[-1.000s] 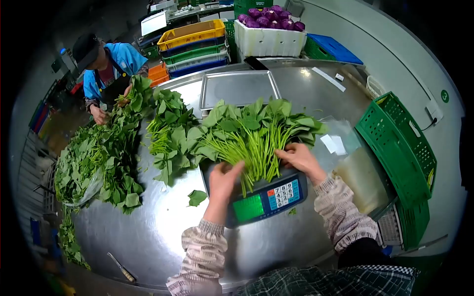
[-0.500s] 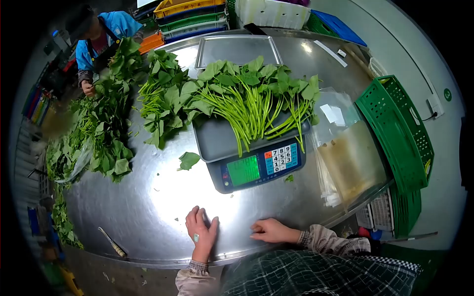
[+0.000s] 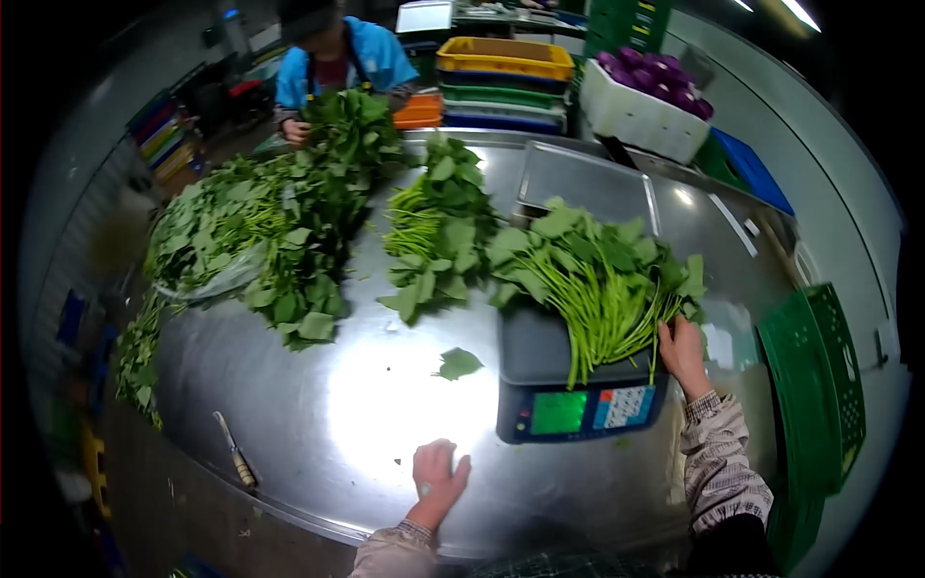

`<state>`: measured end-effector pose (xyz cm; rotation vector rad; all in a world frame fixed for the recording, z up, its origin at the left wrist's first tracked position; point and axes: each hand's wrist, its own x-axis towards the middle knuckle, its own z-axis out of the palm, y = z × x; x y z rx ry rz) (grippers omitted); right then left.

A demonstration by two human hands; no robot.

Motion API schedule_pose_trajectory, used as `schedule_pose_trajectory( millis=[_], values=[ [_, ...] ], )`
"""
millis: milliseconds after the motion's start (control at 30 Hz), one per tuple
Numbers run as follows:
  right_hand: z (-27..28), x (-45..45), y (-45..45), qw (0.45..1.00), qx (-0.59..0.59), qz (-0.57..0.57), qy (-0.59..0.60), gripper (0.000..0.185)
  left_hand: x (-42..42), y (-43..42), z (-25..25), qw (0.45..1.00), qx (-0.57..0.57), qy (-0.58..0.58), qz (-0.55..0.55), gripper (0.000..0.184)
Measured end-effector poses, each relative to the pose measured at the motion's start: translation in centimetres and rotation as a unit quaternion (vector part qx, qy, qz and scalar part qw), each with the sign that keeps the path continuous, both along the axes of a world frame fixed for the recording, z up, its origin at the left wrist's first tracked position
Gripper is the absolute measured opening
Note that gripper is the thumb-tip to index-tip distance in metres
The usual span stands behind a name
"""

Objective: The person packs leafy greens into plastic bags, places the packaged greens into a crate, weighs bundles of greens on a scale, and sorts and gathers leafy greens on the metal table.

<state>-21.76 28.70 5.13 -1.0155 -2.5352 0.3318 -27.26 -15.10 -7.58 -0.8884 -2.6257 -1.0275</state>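
Nearest, the left hand [image 3: 440, 479] is staying over the near part of the steel table [image 3: 308, 395], its fingers loosely curling, thumb apart, holding nothing. A wood-handled knife [image 3: 241, 466] is lying to its left by the table edge. Beyond, the scale [image 3: 588, 411] is showing a lit green display and bearing the bunch of leafy greens [image 3: 599, 303], whose stems are pointing toward the person. The right hand [image 3: 682, 349], which half a second ago was lying near the table's near edge, is now reaching the bunch's right side; its fingers are bending against the outer stems, though whether they are gripping cannot be told. A loose leaf [image 3: 459, 363] is still lying left of the scale.

Farther off, a second bunch [image 3: 438, 231] is resting left of the first, a large heap of greens [image 3: 246, 217] is spreading beyond it, and a metal tray [image 3: 590, 188] is lying behind the scale. A co-worker in blue [image 3: 383, 56] is standing at the heap. Purple vegetables [image 3: 657, 79] are showing again in a white box [image 3: 636, 114].
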Motion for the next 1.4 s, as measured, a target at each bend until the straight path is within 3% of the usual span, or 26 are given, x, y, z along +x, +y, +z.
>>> schedule_pose_trajectory(
  millis=[100, 167, 200, 233, 300, 333, 367, 400, 433, 467, 533, 600, 667, 733, 767, 867, 933, 967, 1000, 1033, 1133, 1200, 1233, 1333, 1367, 1400],
  values=[
    [-0.5, -1.3, 0.6, 0.996, 0.062, 0.054, -0.019, 0.029, -3.1, 0.4, 1.1, 0.999, 0.02, -0.013, -0.023, 0.034],
    [3.2, -0.4, -1.0, 0.99, 0.088, -0.007, -0.109, 0.028, -6.4, 0.0, 1.6, 0.999, 0.029, -0.032, 0.001, 0.038],
    [4.5, 0.0, -2.5, 0.99, 0.137, 0.029, 0.002, 0.024, -8.4, -0.2, 2.0, 0.995, 0.038, -0.063, 0.064, 0.04],
    [6.1, -0.4, -5.7, 0.989, 0.1, 0.03, 0.105, 0.018, -11.2, -0.7, 0.8, 0.991, 0.077, -0.027, 0.106, 0.041],
    [7.1, -2.0, -12.9, 0.963, -0.047, 0.156, 0.215, 0.017, -17.8, -1.1, 2.1, 0.985, 0.093, 0.006, 0.144, 0.035],
    [6.3, -2.9, -17.0, 0.941, -0.222, 0.19, 0.168, 0.018, -21.6, -1.2, 2.2, 0.987, 0.083, 0.04, 0.133, 0.033],
    [5.6, -5.5, -20.6, 0.895, -0.284, 0.321, 0.124, 0.022, -25.4, -0.7, 2.8, 0.99, 0.061, 0.054, 0.119, 0.033],
    [1.3, -7.3, -23.1, 0.841, -0.411, 0.349, 0.046, 0.029, -29.1, 0.3, 3.1, 0.988, 0.042, 0.104, 0.11, 0.033],
    [-0.1, -10.4, -27.3, 0.771, -0.521, 0.36, 0.061, 0.039, -32.6, 1.5, 3.7, 0.989, 0.027, 0.108, 0.096, 0.034],
    [-1.0, -14.1, -29.9, 0.721, -0.605, 0.338, -0.007, 0.045, -36.1, 2.7, 4.2, 0.992, 0.012, 0.093, 0.085, 0.038],
    [-4.2, -22.0, -33.7, 0.635, -0.697, 0.332, 0.039, 0.046, -42.0, 5.4, 5.8, 0.997, -0.025, 0.013, 0.077, 0.043],
    [-6.5, -29.4, -35.1, 0.7, -0.65, 0.297, 0.016, 0.035, -46.6, 8.3, 6.7, 0.997, -0.021, -0.037, 0.07, 0.05],
    [-13.1, -35.1, -35.9, 0.586, -0.769, 0.174, 0.184, 0.032, -50.0, 11.3, 7.1, 0.995, 0.012, -0.068, 0.067, 0.058],
    [-13.0, -37.0, -33.3, 0.586, -0.773, 0.112, 0.215, 0.031, -53.9, 14.4, 5.2, 0.996, 0.005, -0.061, 0.059, 0.064],
    [-11.1, -36.6, -31.9, 0.549, -0.792, 0.065, 0.259, 0.03, -54.8, 16.0, 4.9, 0.996, -0.002, -0.067, 0.066, 0.066],
    [-14.5, -36.3, -29.9, 0.525, -0.776, -0.021, 0.349, 0.029, -56.5, 19.7, 3.3, 0.993, -0.021, -0.098, 0.068, 0.072],
    [-17.6, -36.6, -30.3, 0.692, -0.647, 0.02, 0.32, 0.037, -57.2, 21.0, 1.8, 0.984, -0.132, -0.105, 0.064, 0.076],
    [-18.1, -36.3, -29.8, 0.706, -0.646, 0.015, 0.291, 0.036, -57.2, 20.6, 1.2, 0.983, -0.164, -0.076, 0.027, 0.075],
    [-16.7, -36.6, -29.6, 0.714, -0.648, 0.014, 0.264, 0.035, -56.6, 20.0, 1.4, 0.98, -0.192, -0.045, -0.009, 0.077],
    [-14.4, -36.9, -29.9, 0.662, -0.651, 0.002, 0.371, 0.033, -54.6, 19.7, 2.2, 0.98, -0.186, -0.072, -0.026, 0.075],
    [-12.1, -37.0, -28.1, 0.657, -0.623, -0.004, 0.425, 0.028, -48.2, 16.9, 2.9, 0.98, -0.133, -0.142, -0.035, 0.072],
    [-12.2, -36.0, -27.4, 0.701, -0.604, -0.036, 0.377, 0.028, -43.5, 14.5, 2.6, 0.974, -0.121, -0.192, 0.004, 0.071],
    [-13.3, -35.5, -28.3, 0.721, -0.521, -0.022, 0.456, 0.027, -40.7, 13.1, 3.0, 0.975, -0.109, -0.193, 0.024, 0.07],
    [-11.4, -27.9, -30.6, 0.762, -0.599, 0.009, 0.248, 0.031, -32.3, 7.4, 2.0, 0.961, -0.067, -0.231, 0.14, 0.063],
    [-12.3, -24.8, -32.0, 0.733, -0.61, 0.075, 0.292, 0.032, -28.3, 5.2, 3.4, 0.949, -0.019, -0.264, 0.171, 0.056],
    [-10.9, -21.4, -32.6, 0.735, -0.625, 0.125, 0.23, 0.035, -24.4, 2.8, 4.1, 0.946, 0.01, -0.268, 0.183, 0.048]
  ],
)
